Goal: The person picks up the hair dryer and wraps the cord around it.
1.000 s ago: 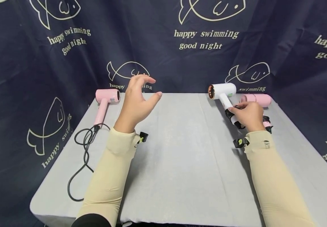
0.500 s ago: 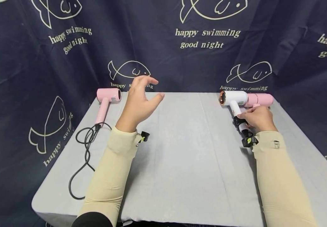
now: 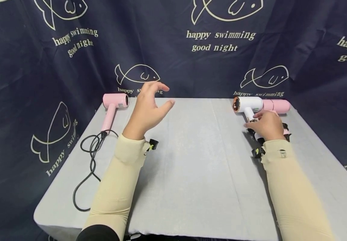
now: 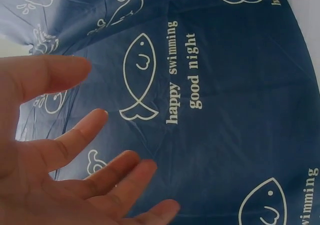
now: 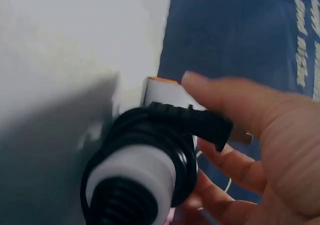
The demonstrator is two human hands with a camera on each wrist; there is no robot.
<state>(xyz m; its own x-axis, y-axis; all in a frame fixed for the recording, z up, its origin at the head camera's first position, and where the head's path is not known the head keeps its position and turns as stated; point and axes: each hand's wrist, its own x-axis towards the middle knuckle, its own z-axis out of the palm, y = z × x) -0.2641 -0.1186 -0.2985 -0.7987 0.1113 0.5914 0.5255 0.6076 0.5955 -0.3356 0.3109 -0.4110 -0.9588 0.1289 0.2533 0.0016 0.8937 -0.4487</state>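
Observation:
A white hair dryer [image 3: 247, 104] with a copper-coloured nozzle ring lies at the back right of the table. Black cord [image 5: 142, 130] is wound around its handle. My right hand [image 3: 268, 125] is over this handle, thumb and fingers spread apart beside the cord and plug, not closed around them. Directly right of the white dryer lies a pink hair dryer [image 3: 277, 106], its handle mostly hidden by my hand. My left hand [image 3: 146, 108] hovers above the table's left half, fingers loosely bent and holding nothing. Another pink hair dryer [image 3: 115, 100] rests left of it.
A long black cord [image 3: 92, 157] trails from the left pink dryer along the table's left side. The white-covered table [image 3: 191, 174] ends at a dark blue curtain [image 3: 179, 67] printed with fish. Small cameras are strapped at both wrists.
The white dryer has moved right and down onto the table against the pink one. Since then my right hand has loosened from its handle and shifted slightly left. The left hand stays nearly still.

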